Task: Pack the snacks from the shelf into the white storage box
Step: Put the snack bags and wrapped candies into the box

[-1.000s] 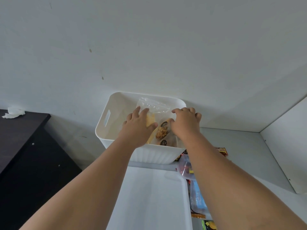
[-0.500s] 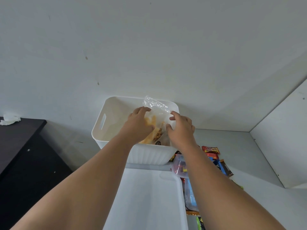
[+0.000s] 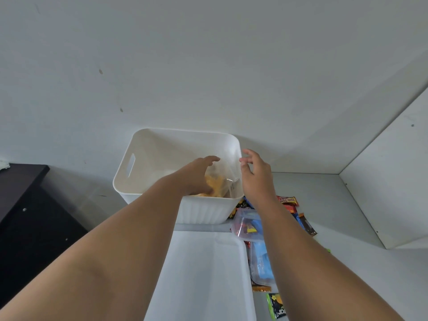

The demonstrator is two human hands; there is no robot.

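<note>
Released since earlier: right hand (image 3: pixel 256 176), fingers spread, off clear snack bag (image 3: pixel 220 181) and just outside white storage box (image 3: pixel 148 147) right rim; left hand (image 3: pixel 196 176) inside box against bag, grip indeterminate; remaining snacks (image 3: pixel 287 202) right of box.

Setting read as a plain domestic room or storage corner. Bare pale wall (image 3: pixel 208 66), scuffed; white laminate shelf (image 3: pixel 324 205) strewn with loose snack packets (image 3: pixel 287 201); dark wooden cabinet (image 3: pixel 20 181) stood beside it at left.
</note>
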